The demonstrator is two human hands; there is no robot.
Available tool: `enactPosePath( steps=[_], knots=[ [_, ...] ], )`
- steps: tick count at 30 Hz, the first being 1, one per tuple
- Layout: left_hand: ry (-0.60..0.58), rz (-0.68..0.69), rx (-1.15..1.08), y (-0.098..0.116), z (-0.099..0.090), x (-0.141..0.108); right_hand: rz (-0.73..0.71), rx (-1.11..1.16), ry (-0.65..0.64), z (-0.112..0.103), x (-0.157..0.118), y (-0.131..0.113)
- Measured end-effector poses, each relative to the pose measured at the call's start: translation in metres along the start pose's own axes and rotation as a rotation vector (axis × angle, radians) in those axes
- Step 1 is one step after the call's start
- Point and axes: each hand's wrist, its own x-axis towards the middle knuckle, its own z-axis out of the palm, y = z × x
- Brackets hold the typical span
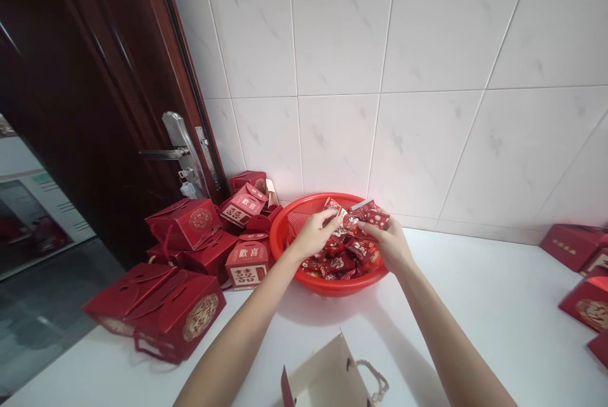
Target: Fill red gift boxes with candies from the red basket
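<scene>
A red plastic basket (332, 288) stands against the tiled wall, heaped with small red wrapped candies (337, 262). Over the heap, my left hand (316, 234) is closed, thumb and fingers pinching a red-and-white candy packet (350, 223). My right hand (388, 244) is closed on red wrapped packets (376, 218) at the basket's right side, close to my left fingertips. How many packets each hand grips cannot be made out. Nearer to me, between my forearms, an open box (327, 369) with a pale inside and a rope handle is cut off by the lower edge of the view.
Several closed red gift boxes (178, 315) are piled left of the basket, some touching it. More red boxes (572, 245) sit at the far right of the white table (479, 299). A dark wooden door (118, 78) with a metal handle (164, 154) stands at the left.
</scene>
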Motion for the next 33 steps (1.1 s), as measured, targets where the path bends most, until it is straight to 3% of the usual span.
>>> enactPosePath(
  steps=[9,16,24,33],
  knots=[
    [0.096,-0.045,0.081,-0.0041,-0.0021,0.0012,-0.026,0.022,0.050,0.0038,-0.0021,-0.0064],
    [0.063,-0.028,0.055,-0.0033,0.0004,-0.0006,-0.006,-0.026,0.002,0.0024,-0.0022,-0.0033],
    [0.065,0.017,0.119,-0.0086,0.0015,0.0002,-0.045,-0.113,0.030,0.0003,-0.0023,-0.0030],
    [0.122,0.038,0.064,-0.0099,0.0019,0.0010,-0.082,-0.095,0.040,-0.0005,-0.0025,0.0004]
  ],
)
